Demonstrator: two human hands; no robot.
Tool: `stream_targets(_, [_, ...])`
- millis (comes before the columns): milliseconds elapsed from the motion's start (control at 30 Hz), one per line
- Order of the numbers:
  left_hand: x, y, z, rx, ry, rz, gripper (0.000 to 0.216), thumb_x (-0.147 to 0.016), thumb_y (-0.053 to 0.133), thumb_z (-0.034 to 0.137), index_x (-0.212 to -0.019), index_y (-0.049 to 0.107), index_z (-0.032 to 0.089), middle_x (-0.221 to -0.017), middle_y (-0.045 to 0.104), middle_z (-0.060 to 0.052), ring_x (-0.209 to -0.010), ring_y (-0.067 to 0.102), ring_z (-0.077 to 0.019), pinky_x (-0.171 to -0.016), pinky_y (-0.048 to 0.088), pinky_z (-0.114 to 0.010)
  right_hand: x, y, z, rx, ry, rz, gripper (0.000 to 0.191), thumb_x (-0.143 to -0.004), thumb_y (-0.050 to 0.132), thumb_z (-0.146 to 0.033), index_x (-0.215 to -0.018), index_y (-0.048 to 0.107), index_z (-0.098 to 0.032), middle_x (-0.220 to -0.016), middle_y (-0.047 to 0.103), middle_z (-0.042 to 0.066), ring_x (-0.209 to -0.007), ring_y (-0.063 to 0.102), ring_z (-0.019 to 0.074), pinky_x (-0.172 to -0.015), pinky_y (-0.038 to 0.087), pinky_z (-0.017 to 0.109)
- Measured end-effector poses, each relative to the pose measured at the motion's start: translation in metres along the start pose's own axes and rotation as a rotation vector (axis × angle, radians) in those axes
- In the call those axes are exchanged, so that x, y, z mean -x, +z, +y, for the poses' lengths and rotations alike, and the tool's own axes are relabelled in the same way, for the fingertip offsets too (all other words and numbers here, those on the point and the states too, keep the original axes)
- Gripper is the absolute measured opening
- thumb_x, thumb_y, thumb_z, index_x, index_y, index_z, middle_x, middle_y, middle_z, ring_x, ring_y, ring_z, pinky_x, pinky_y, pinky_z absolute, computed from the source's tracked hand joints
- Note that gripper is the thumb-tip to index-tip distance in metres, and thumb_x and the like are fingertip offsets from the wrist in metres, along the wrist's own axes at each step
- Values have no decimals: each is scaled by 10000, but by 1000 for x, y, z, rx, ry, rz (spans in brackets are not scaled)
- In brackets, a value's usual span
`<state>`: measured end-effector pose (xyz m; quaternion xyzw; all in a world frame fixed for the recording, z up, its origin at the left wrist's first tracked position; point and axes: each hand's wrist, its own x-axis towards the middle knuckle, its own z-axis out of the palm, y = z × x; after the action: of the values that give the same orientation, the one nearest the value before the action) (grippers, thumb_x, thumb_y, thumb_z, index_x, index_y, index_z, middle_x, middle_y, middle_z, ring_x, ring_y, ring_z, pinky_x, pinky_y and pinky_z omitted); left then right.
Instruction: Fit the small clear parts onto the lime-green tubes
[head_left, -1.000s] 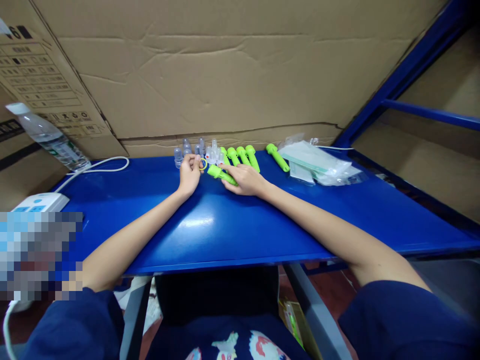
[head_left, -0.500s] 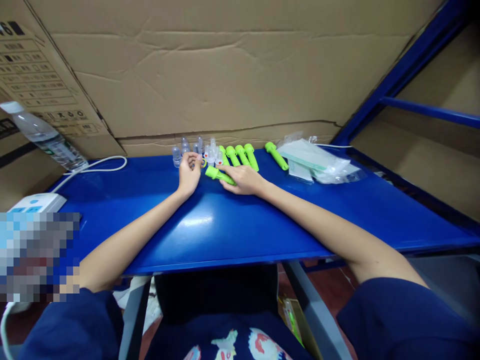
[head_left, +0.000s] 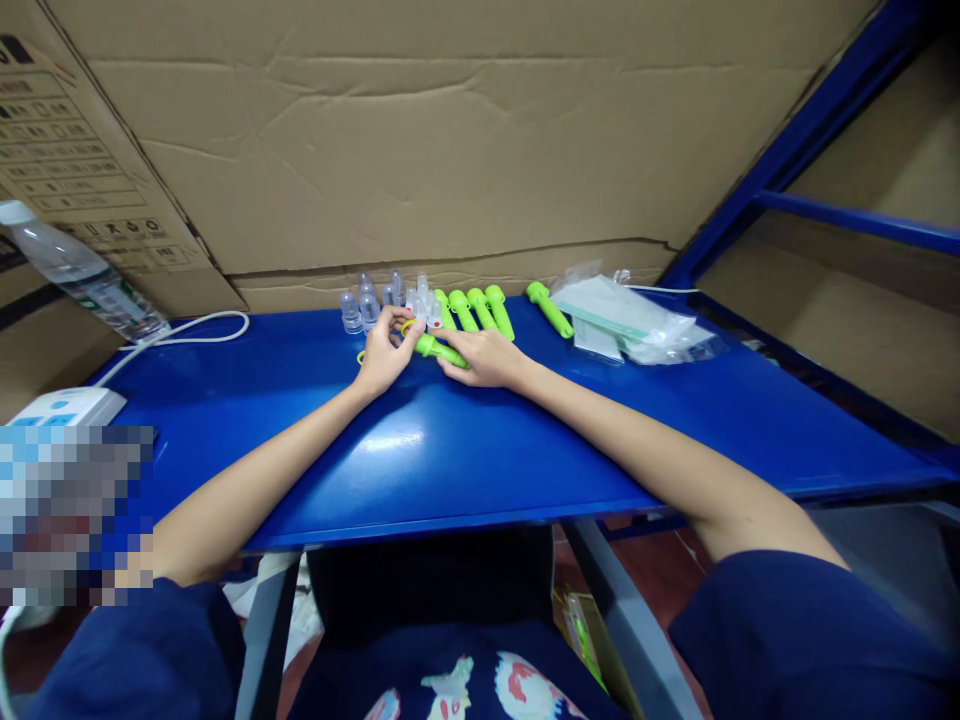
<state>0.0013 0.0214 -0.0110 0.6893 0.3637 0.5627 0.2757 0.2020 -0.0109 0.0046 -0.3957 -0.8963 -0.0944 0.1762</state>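
From the left hand (head_left: 385,357) and right hand (head_left: 486,358), bare blue tabletop (head_left: 457,450) gives passage at 6 o'clock, between the forearms. Clear caps (head_left: 367,302) block 11, green tubes (head_left: 481,312) block 1, cardboard (head_left: 412,150) behind; plastic packets (head_left: 637,318) obstruct 3, a bottle (head_left: 94,280) 9.

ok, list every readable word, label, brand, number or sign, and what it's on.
No word, brand or number reads reliably.
Printed cardboard at left: text rows and symbol row, too small and blurred.
Bottle label: too blurred.
Green tube in the right hand: no lettering legible.
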Motion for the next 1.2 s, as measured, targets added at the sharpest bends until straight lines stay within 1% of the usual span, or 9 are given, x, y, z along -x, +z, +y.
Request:
stream_targets(100, [1,0,4,-37,15,22,212,-880,700,331,-970,564,196,-934,657,-38,-860,639,-141,-654,440,-226,0,-1,-1,-7,16,0,531,-989,441,-339,-1462,524,-111,-1253,718,194,-1033,716,335,-785,537,410])
stream_targets(233, [1,0,5,-47,29,56,226,-875,709,339,-973,565,195,-926,659,-41,-846,640,-144,-637,433,-231,0,1,0,-2,33,23,532,-989,432,-349,-1442,533,-89,-1226,728,196,-1020,718,334,-766,538,397])
stream_targets(367, [0,1,3,-49,21,22,200,-881,695,343,-944,574,197,-912,668,-40,-844,640,-144,-626,421,-230,0,2,1,-3,43,36,545,-979,433,-353,-1449,523,-91,-1211,733,197,-1013,711,343,-754,531,404])
stream_targets(467, [0,0,1,-41,24,-10,178,-889,679,340,-924,582,194,-890,672,-40,-830,637,-142,-622,415,-230,-1,2,1,-1,41,9,549,-978,426,-354,-1453,515,-93,-1214,732,200,-1000,711,344,-748,528,406])
stream_targets(700, [0,0,-3,-33,-4,-32,208,-889,694,377,-908,587,200,-889,671,-38,-824,630,-143,-615,413,-226,-2,-1,-1,26,71,-74,546,-979,425,-360,-1458,488,-106,-1175,748,181,-885,722,318,-724,514,388])
stream_targets(967, [0,0,-6,-36,-6,-46,192,-890,686,357,-904,586,194,-880,668,-38,-804,623,-140,-601,411,-220,-2,-4,-3,28,93,-112,556,-977,438,-349,-1466,468,-85,-1138,756,185,-890,730,333,-738,511,390])
stream_targets(1200, [-1,1,-8,-2,-47,-66,230,-861,714,380,-877,582,192,-834,649,-25,-753,603,-132,-615,418,-225,-2,-4,-3,20,103,-135,551,-973,452,-346,-1460,478,-90,-1143,754,182,-903,730,327,-759,511,388])
